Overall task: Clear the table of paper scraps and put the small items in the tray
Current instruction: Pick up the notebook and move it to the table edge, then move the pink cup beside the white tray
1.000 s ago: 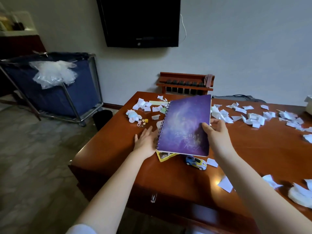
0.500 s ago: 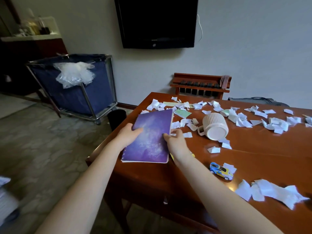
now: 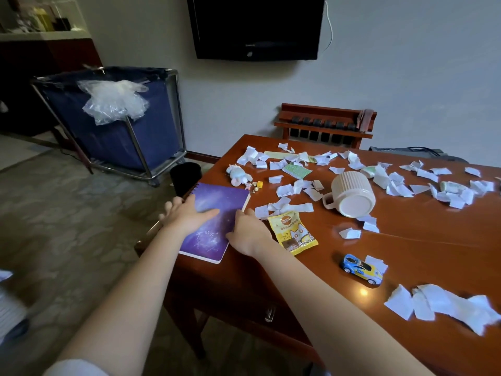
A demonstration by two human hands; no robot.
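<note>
A purple spiral notebook (image 3: 217,202) lies flat at the left corner of the brown wooden table (image 3: 406,240). My left hand (image 3: 187,214) rests on its cover with fingers spread. My right hand (image 3: 248,232) presses on its right edge. White paper scraps (image 3: 295,185) lie scattered over the far half, with more scraps at the near right (image 3: 439,305). A yellow snack packet (image 3: 294,230), a blue and yellow toy car (image 3: 362,268), a small plush figure (image 3: 238,173) and tiny beads (image 3: 256,185) sit around. No tray is in view.
A cream ribbed mug (image 3: 351,195) lies on its side mid-table. A black bin (image 3: 185,177) stands on the floor by the table's left corner. A blue laundry cart (image 3: 113,123) with clear plastic stands beyond. A wooden rack (image 3: 325,123) is against the wall.
The notebook was held up a second ago; now it lies flat at the left corner with both hands on it. The snack packet that it covered now shows. My view has shifted left.
</note>
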